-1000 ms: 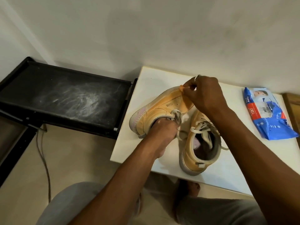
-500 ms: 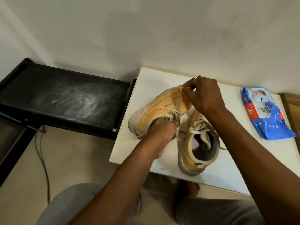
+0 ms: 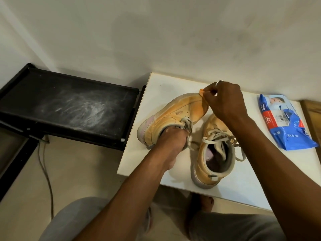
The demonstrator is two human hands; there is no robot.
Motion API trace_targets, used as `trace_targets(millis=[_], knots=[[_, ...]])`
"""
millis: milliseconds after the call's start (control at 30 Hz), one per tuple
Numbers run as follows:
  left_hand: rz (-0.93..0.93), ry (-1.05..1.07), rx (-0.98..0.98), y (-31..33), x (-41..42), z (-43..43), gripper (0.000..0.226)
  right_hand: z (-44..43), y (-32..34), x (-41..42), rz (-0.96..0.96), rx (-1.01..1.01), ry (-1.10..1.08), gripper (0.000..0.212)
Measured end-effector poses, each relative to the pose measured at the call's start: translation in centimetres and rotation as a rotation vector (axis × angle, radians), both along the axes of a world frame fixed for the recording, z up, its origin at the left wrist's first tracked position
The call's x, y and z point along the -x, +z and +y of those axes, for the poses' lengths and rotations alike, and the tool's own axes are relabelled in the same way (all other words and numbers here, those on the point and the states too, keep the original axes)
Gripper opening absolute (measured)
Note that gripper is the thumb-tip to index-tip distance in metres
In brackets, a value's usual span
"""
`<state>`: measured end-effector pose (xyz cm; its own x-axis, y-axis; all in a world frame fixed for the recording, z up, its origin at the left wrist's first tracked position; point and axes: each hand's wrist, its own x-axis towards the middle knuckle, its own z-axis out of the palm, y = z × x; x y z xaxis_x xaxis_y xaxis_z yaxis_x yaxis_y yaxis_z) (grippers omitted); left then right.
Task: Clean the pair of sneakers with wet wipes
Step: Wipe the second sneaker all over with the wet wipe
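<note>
— What are the hands doing?

— The left hand (image 3: 171, 139) is pushed into the mouth of the held sneaker (image 3: 169, 115). Its fingers are curled round the collar and laces, and it props the shoe on its side over the desk (image 3: 156, 87). The right hand (image 3: 225, 100) is closed in a pinch at the toe, on a small orange-tinged scrap (image 3: 201, 92). I take that for a wipe, though I can't swear to it.

— How far along, would you say?

— Early to middle, I'd guess. The toe under the pinch looks darker, maybe damp, while the heel and sole edge look grubby. The second sneaker (image 3: 202, 162) stands upright just beside it with its laces loose and no hand on it, so I'd judge it not yet wiped. The wipes pack (image 3: 284, 122) lies well off to the right, close to the wall (image 3: 173, 40).

— Any room to work?

— Some. There is bare desk between the shoes and the pack, and more behind the held sneaker up to the wall. The tight spots are the edges. The held sneaker's heel is near the desk's left edge, next to a black shelf (image 3: 69, 105) smeared with white dust. The second sneaker's heel sits close to the front edge, where a nudge forward could tip it off. A cable (image 3: 46, 171) trails across the floor (image 3: 78, 171) below the shelf.
</note>
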<state>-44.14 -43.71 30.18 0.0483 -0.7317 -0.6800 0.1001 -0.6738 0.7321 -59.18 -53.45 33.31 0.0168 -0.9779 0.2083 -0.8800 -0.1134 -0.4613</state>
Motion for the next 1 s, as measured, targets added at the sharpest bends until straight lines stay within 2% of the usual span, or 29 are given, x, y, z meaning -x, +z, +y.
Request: trace_targets(millis=[133, 267, 567, 633, 733, 800, 1000], knots=[[0.137, 0.099, 0.034, 0.4, -0.6, -0.3, 0.014, 0.5, 0.8, 0.1, -0.066, -0.036, 0.105, 0.012], [0.132, 0.116, 0.037, 0.9, -0.9, -0.6, 0.016, 0.5, -0.4, -0.9, 0.037, -0.075, 0.136, 0.010], [0.220, 0.225, 0.013, 2.2, -1.5, -0.6, 0.019, 0.4, 0.4, -1.3, 0.077, -0.309, 0.278, 0.009], [0.231, 0.241, 0.002, 2.4, -1.4, -0.5, 0.019, 0.2, 0.2, -1.0, 0.089, -0.276, 0.230, 0.010], [0.218, 0.248, -0.003, 2.5, -1.4, -0.7, 0.018, 0.2, -0.7, -1.0, 0.138, -0.105, 0.114, 0.013], [0.215, 0.252, 0.002, 2.6, -1.4, -0.6, 0.018, 0.4, -1.0, -1.6, 0.117, -0.089, 0.132, 0.014], [0.230, 0.243, 0.006, 2.7, -1.5, -0.5, 0.020, 0.5, 0.4, -1.7, 0.054, -0.345, 0.316, 0.003]])
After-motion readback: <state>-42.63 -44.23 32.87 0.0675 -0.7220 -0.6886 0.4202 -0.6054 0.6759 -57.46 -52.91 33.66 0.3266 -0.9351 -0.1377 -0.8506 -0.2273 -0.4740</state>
